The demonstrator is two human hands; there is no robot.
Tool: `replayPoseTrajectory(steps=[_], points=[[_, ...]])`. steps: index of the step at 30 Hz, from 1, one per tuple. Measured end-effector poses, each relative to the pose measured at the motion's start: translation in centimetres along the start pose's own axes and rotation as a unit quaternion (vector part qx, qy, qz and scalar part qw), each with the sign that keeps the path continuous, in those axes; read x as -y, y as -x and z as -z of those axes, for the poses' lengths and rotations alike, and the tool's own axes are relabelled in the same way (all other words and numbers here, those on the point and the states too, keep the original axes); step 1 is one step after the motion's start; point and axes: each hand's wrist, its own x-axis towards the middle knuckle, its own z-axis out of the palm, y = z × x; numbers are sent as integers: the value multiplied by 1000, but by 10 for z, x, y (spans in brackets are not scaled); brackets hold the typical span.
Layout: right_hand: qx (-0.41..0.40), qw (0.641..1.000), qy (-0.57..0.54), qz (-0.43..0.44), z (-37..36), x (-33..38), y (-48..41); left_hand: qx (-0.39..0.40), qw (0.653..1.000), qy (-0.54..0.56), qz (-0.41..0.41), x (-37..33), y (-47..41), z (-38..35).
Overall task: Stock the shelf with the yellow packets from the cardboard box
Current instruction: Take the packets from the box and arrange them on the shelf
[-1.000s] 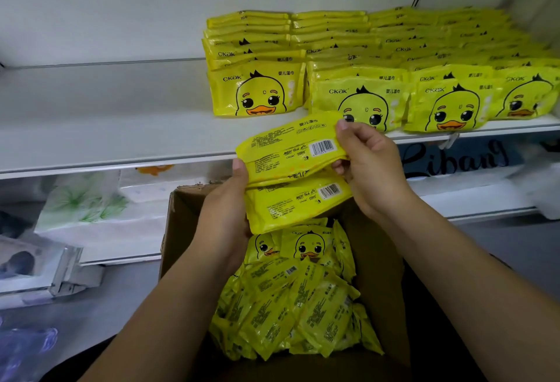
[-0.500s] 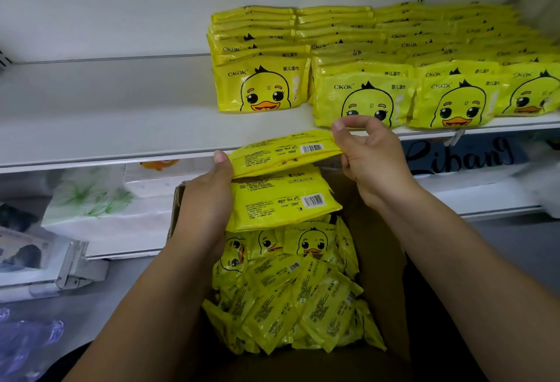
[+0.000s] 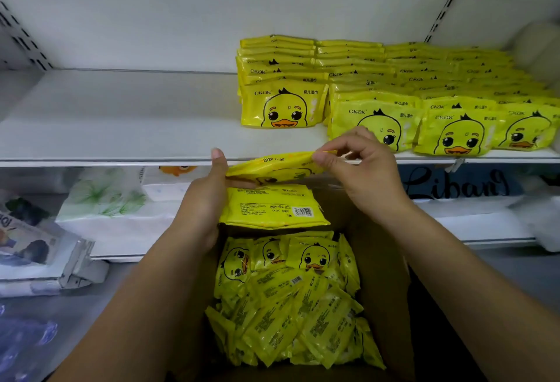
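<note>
Right hand pinches the top packet by one end, left hand grips its other end plus a second packet underneath, cardboard box below both.

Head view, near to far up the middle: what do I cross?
In order: loose packets in the cardboard box → barcode-up packet held by the left hand → upper packet pinched by the right hand → shelf → duck-face packets standing on it → back panel.
</note>
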Motion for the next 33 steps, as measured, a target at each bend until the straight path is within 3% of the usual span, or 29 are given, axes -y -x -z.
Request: replayPoseTrajectory(steps=[7, 13, 15, 18, 21, 26, 28, 33], points=[[8, 998, 53, 26, -19, 29, -38, -32, 984, -114, -135, 1, 5, 4], [-92, 985, -133, -57, -32, 33, -90, -69, 975, -117, -175, 2, -3, 16], [-123, 981, -136, -57, -40, 21, -103, -73, 976, -103, -178, 0, -5, 16], [-123, 992, 9, -19, -44, 0, -117, -76, 977, -96, -172, -2, -12, 14], [-54, 984, 165, 31, -39, -6, -122, -74, 977, -101, -172, -3, -18, 14], [103, 886, 439, 107, -38, -1, -127, -78, 981, -72, -164, -2, -28, 13], [111, 854, 493, 122, -40, -2, -133, -73, 983, -55, -159, -2, -28, 11], [57, 819, 537, 195, -45, -11, -142, -78, 985, -23, -155, -2, -22, 10]])
